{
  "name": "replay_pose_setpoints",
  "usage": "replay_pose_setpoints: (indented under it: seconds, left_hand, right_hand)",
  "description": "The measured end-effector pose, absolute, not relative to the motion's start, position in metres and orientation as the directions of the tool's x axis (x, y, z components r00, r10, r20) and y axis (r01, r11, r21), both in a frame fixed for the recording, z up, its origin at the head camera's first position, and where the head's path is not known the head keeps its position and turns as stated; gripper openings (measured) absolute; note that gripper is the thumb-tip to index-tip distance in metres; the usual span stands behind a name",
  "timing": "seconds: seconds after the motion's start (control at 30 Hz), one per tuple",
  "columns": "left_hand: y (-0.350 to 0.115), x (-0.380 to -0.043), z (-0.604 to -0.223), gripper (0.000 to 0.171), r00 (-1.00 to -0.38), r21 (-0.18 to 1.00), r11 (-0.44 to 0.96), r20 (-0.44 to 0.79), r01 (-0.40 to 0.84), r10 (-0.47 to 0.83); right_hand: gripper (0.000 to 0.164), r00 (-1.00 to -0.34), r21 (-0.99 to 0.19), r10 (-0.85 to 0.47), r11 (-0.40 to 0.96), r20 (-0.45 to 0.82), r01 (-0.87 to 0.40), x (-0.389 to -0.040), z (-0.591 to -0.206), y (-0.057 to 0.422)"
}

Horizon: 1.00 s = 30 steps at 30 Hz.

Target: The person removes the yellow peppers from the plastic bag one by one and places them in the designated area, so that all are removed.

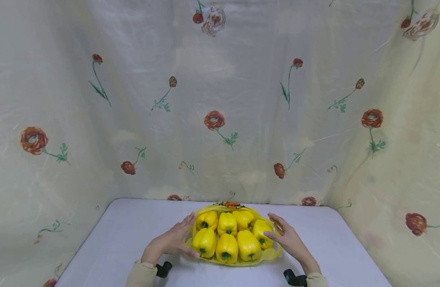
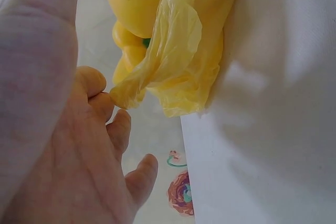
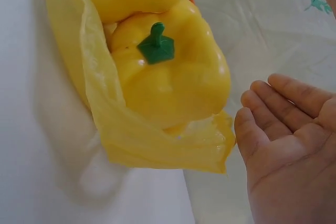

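Observation:
Several yellow bell peppers (image 1: 227, 249) with green stems lie in two rows within a thin yellow plastic bag (image 1: 268, 255) on the table. The bag's film is rolled down around them, leaving their tops uncovered. On the left side my left hand (image 1: 175, 238) is spread, thumb at the near edge and fingers along the side. Its fingertips are right at the crumpled film (image 2: 178, 30) in the left wrist view. Opposite, my right hand (image 1: 288, 241) has its fingers extended beside the rightmost pepper (image 3: 184, 77). In the right wrist view the palm faces the bag, its little finger close to the film.
A white table (image 1: 349, 247) with rounded far corners carries the bag. Pale curtains (image 1: 248, 87) printed with red flowers enclose it at the back and both sides. Black wrist devices (image 1: 164, 270) show below both hands. Orange and black print (image 1: 231, 205) marks the bag's far edge.

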<state>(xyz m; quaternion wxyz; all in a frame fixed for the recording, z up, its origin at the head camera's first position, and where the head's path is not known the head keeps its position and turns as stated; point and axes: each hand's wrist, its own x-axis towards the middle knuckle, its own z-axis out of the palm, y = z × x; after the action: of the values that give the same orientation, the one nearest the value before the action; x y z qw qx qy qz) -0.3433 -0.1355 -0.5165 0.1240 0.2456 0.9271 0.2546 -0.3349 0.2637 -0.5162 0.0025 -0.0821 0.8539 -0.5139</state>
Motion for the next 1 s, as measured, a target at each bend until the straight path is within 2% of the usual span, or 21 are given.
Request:
replay_pose_setpoints:
  seconds: [0.57,1.0]
  left_hand:
    - [-0.137,-0.348,-0.519,0.126,-0.851,0.544,0.752,-0.122,0.373,0.510]
    - [-0.139,-0.344,-0.520,0.125,-0.851,0.562,0.740,-0.116,0.368,0.512]
  right_hand:
    - [0.083,-0.995,-0.899,-0.099,0.437,-0.016,-0.029,-0.342,-0.530,0.264]
    - [0.084,-0.995,-0.896,-0.083,0.443,-0.052,0.010,-0.346,-0.543,0.267]
